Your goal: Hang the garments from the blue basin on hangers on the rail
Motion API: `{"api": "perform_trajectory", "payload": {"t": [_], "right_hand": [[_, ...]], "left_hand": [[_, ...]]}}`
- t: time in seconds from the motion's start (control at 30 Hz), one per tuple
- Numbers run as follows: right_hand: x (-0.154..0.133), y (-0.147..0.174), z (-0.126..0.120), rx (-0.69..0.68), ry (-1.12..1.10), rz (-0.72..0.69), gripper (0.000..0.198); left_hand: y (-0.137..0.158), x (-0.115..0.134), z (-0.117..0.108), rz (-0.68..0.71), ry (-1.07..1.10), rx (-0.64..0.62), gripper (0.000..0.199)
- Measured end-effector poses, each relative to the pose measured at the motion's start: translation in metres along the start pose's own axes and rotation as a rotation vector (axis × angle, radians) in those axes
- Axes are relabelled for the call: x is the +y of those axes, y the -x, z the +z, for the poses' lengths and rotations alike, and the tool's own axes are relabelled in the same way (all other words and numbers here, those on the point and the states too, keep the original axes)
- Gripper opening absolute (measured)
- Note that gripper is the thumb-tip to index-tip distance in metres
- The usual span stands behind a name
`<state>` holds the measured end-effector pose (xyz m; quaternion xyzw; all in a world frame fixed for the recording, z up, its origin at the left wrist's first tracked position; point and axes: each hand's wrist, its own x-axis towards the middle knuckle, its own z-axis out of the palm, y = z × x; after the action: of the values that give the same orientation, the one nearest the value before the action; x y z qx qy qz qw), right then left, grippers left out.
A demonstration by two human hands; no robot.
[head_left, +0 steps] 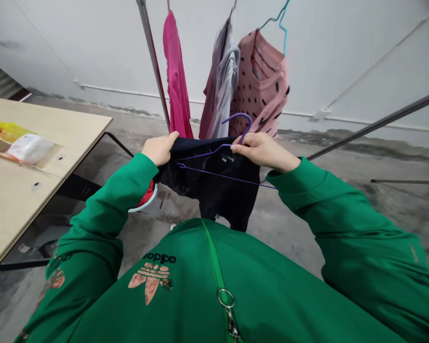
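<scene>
My left hand (159, 148) is closed on the upper left edge of a dark navy garment (221, 190), which hangs down in front of me with a small label inside its top. My right hand (260, 146) pinches a purple wire hanger (249, 123) close to the base of its hook. The hook points up and to the left. One end of the hanger lies against the dark cloth near my left hand, and its lower bar runs across to the right under my right hand. Whether the right fingers also grip the cloth, I cannot tell.
Beyond my hands hang a bright pink garment (177, 76), a grey garment (225, 81) and a pink spotted sweater (260, 90) on a blue hanger (285, 33). Metal poles (153, 57) slant at both sides. A wooden table (75, 124) with plastic packaging stands left, a basin (146, 204) below.
</scene>
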<state>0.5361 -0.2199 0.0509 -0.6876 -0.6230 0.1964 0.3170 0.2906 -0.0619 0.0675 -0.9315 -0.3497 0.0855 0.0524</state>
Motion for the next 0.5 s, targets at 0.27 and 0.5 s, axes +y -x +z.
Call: {"api": "perform_trajectory", "payload": {"t": [0.27,0.5], "right_hand": [[-0.001,0.005,0.012,0.251,0.211,-0.149,0.026],[-0.012,0.001,0.003,0.144,0.293,-0.255,0.033]], "left_hand": [[0.005,0.025,0.001,0.176,0.032,-0.078,0.083],[-0.022,0.083,0.024,0.227,0.370,0.252,0.042]]}}
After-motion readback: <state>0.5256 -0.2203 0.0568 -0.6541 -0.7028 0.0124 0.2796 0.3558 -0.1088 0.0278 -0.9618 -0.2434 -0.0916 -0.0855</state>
